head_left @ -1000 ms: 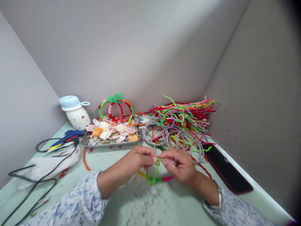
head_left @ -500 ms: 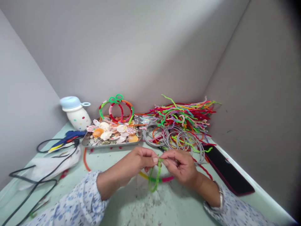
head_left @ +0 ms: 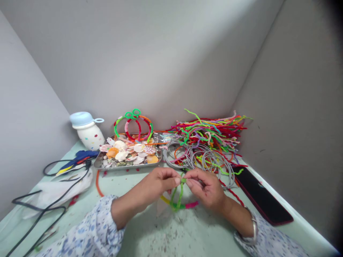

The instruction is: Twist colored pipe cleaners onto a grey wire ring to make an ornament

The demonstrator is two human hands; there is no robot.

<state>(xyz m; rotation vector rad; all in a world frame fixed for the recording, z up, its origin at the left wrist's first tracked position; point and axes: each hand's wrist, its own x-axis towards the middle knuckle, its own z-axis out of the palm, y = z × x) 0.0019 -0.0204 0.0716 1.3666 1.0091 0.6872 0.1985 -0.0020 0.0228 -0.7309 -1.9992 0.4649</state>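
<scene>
Between my fingertips, a light green pipe cleaner [head_left: 180, 195] is bent into a hanging loop, with a small twist at its top. My left hand [head_left: 160, 184] is closed in a pinch on one side of that twist. On the other side my right hand [head_left: 205, 185] pinches it too, thumb against forefinger. Behind and below the loop lies a ring wrapped in yellow, green and pink [head_left: 190, 205], partly covered by my hands. The exact ends of the pipe cleaner are hidden by my fingers.
A metal tray of seashells [head_left: 128, 166] holds up wrapped hoops [head_left: 125, 126]. Behind my right hand lie coiled grey wires [head_left: 174, 164] and a heap of pipe cleaners [head_left: 211, 130]. A black phone-like slab [head_left: 264, 198], a white bottle [head_left: 91, 135], a plastic bag [head_left: 64, 191] and black cable [head_left: 43, 210] flank them.
The green loop hangs narrower and its lower end has swung up slightly. Both hands keep their pinch in nearly the same place. The view has shifted a little.
</scene>
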